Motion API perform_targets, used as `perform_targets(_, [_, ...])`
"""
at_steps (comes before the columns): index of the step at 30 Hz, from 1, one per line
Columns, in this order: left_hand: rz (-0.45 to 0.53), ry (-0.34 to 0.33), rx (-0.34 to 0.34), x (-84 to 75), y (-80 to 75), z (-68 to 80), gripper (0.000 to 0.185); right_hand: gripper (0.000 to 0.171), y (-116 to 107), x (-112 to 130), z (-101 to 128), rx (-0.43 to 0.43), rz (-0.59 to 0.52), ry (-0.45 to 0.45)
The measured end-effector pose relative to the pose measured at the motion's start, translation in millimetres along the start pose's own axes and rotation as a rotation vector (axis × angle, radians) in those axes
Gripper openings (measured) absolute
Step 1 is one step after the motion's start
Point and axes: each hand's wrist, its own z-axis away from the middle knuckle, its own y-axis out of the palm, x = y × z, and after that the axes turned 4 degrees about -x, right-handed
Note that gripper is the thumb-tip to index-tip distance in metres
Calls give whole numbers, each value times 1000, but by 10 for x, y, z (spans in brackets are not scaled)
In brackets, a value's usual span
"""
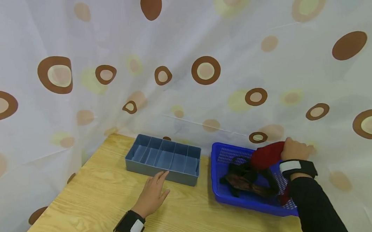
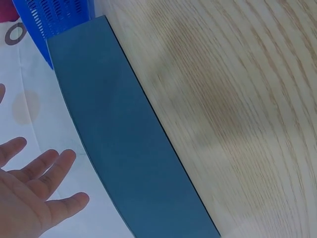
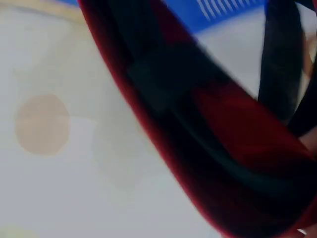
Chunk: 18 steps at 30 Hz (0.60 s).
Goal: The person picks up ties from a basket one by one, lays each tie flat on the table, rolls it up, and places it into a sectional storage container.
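Observation:
My right hand point(image 1: 294, 150) pinches a red cloth garment point(image 1: 266, 157) above the back right of a blue plastic basket point(image 1: 214, 173). In the right wrist view the red garment point(image 3: 237, 124) shows dark straps or bands along its inner side; its exact kind is unclear. Dark crumpled cloth pieces point(image 1: 248, 186) with straps lie in the basket. My left hand point(image 1: 151, 196), fingers spread and holding nothing, is at the front of a grey-blue divided box point(image 1: 173, 176). The left wrist view shows the box's plain side wall point(image 2: 119, 129), with the left hand point(image 2: 29, 198) beside it.
Both containers stand on a light wooden table point(image 1: 106, 192), the basket right of the box with a narrow gap between. A white sheet with brown and yellow spots point(image 1: 184, 35) hangs behind the table. More red cloth point(image 1: 284, 197) shows at the basket's right side.

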Motion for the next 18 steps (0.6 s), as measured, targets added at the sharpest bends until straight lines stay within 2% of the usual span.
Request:
perform_targets(4, [-6, 16, -15, -15, 10, -10, 63, 30, -259, -17, -110, -99, -17, 41])
perform_targets(6, [-11, 41, -34, -25, 15, -22, 62, 27, -374, 18, -151, -158, -44, 52])
perform_targets(9, [-11, 60, -46, -47, 18, -35, 62, 21, -494, 147, -145, -193, -98, 17])
perform_targets(15, [-7, 44, -7, -126, 33, -66, 62, 15, -648, 705, 65, -211, -291, -158])
perform_targets(18, [-3, 54, 42, -204, 39, -97, 64, 11, -826, 1075, 231, -150, -424, -219])
